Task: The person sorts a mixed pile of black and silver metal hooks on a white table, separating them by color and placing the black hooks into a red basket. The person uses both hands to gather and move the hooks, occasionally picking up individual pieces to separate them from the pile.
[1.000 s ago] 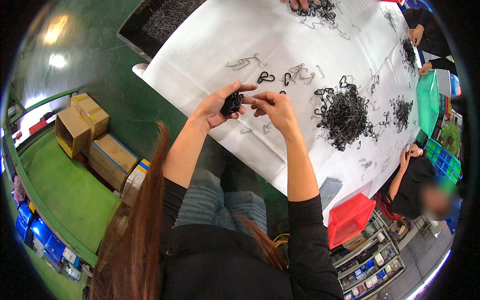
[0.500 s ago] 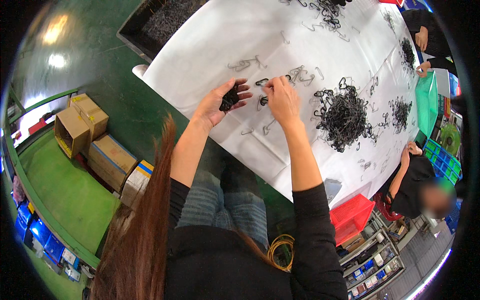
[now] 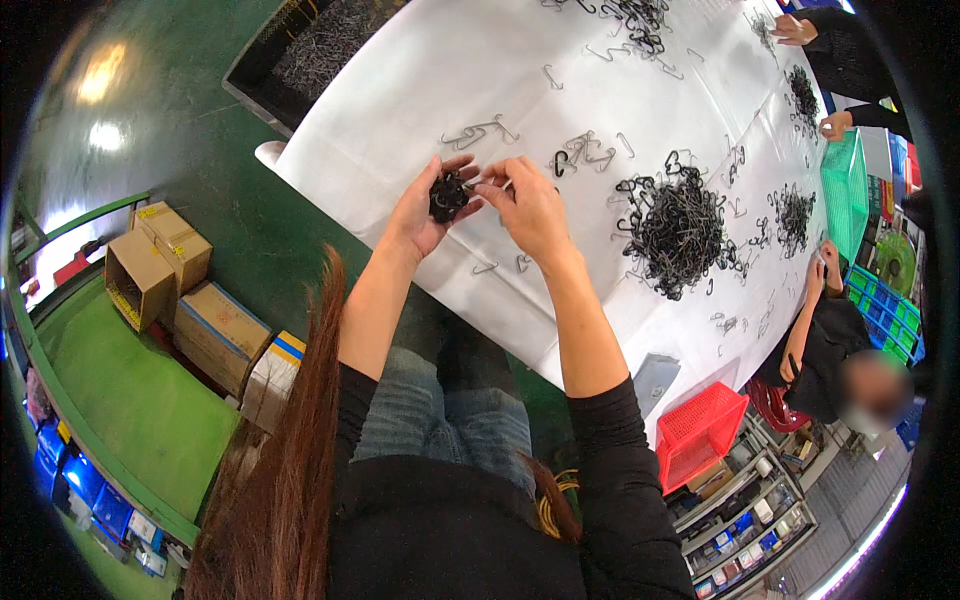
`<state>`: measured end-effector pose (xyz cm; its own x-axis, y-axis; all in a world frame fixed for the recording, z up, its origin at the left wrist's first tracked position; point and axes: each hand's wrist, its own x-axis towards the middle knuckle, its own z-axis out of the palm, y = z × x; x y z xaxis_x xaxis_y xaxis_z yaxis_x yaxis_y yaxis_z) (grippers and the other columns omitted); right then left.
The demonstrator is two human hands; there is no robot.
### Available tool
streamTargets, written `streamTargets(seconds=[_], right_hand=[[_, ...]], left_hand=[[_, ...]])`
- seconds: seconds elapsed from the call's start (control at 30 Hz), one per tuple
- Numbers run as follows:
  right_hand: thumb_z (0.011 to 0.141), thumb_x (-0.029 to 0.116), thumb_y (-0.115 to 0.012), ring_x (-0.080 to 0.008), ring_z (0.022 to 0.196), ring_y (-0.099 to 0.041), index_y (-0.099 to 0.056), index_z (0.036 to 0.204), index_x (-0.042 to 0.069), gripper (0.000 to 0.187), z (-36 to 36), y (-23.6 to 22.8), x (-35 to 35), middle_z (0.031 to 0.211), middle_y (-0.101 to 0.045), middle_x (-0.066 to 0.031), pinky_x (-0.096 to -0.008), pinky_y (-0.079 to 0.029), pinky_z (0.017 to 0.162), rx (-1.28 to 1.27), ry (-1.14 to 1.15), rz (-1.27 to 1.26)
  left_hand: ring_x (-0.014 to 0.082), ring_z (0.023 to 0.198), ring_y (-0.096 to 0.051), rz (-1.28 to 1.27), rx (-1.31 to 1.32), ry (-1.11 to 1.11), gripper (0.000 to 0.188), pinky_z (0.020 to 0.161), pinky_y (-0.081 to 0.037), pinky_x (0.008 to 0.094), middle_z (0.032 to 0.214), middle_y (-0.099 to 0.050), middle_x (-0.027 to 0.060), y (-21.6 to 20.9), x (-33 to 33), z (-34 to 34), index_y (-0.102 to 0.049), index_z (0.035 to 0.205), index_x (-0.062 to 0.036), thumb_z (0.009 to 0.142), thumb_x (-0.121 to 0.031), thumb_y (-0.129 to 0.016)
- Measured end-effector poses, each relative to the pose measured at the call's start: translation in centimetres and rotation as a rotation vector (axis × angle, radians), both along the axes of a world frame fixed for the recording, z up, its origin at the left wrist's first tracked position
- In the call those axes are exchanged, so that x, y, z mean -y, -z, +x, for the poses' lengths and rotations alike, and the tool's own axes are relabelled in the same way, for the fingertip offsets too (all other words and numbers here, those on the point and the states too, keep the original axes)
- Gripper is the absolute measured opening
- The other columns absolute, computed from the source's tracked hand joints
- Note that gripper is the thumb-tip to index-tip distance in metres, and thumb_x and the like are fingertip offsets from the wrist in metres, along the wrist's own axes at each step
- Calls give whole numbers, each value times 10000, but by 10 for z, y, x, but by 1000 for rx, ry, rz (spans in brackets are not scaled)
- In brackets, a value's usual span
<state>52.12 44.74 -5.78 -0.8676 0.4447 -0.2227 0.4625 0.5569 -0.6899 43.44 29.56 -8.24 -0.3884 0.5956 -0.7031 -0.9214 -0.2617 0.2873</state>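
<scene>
My left hand (image 3: 412, 212) is palm up with its fingers curled around a clump of small black hooks (image 3: 447, 197). Close beside those fingertips, my right hand (image 3: 533, 212) has its thumb and fingers pinched together. A dark bit of a hook shows between its fingers; the rest is hidden. Just beyond it on the white-covered table (image 3: 400, 110) lie a single black hook (image 3: 559, 163) and a loose group of grey wire hooks (image 3: 588, 152). More grey wire hooks (image 3: 482, 132) lie past my left hand.
A large heap of black hooks (image 3: 678, 232) sits to the right, with smaller piles (image 3: 794, 218) beyond. A red basket (image 3: 700, 437) stands at the table's near right edge. Co-workers' hands (image 3: 822, 268) are along the far right side. A black crate of hooks (image 3: 318, 55) stands upper left.
My right hand has drawn left and back to my left hand. Two black hooks that lay near its fingers no longer show on the table. My left fingers have curled further over the clump.
</scene>
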Motion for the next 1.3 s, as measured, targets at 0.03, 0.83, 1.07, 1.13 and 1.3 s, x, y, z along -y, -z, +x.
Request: streamTargets(seconds=[0.03, 0.83, 1.07, 1.13, 1.3], right_hand=[[820, 265, -669, -332, 875, -621, -635, 944, 77, 228, 3, -2, 0, 948, -623, -111, -419, -486, 726, -59, -23, -92], [817, 184, -694, -266, 861, -641, -643, 977, 18, 236, 30, -14, -32, 938, -651, -133, -360, -505, 724, 201, 53, -239], [754, 180, -719, -308, 924, -608, -597, 957, 99, 250, 37, 13, -15, 960, -576, -92, -430, -505, 743, 136, -254, 400], [767, 171, -702, -308, 910, -612, -599, 936, 99, 210, 40, 13, -18, 959, -586, -92, -434, -506, 733, 187, -262, 437], [766, 155, -697, -279, 805, -648, -672, 851, 67, 125, 49, -4, -37, 866, -660, -94, -402, -501, 691, 86, 82, 320]], left_hand=[[253, 959, -613, 19, 10, 2, 425, 794, -557, 382, 1070, -597, 116, -1, -1, 2, -542, 1219, -15, 996, -362, -441], [293, 1025, -595, 130, 66, 34, 460, 813, -551, 398, 1089, -585, 133, 3, -21, 18, -512, 1253, -22, 1016, -377, -343], [245, 900, -591, 93, 99, -81, 373, 717, -561, 355, 1053, -586, 118, 5, -5, 9, -533, 1187, -40, 1004, -343, -415], [246, 903, -593, 114, 115, -90, 370, 714, -561, 353, 1047, -585, 118, 2, -2, 8, -532, 1190, -42, 1004, -340, -416], [268, 959, -599, 92, 76, -67, 387, 748, -561, 373, 1077, -583, 129, -7, 1, 13, -521, 1212, -40, 1006, -347, -407]])
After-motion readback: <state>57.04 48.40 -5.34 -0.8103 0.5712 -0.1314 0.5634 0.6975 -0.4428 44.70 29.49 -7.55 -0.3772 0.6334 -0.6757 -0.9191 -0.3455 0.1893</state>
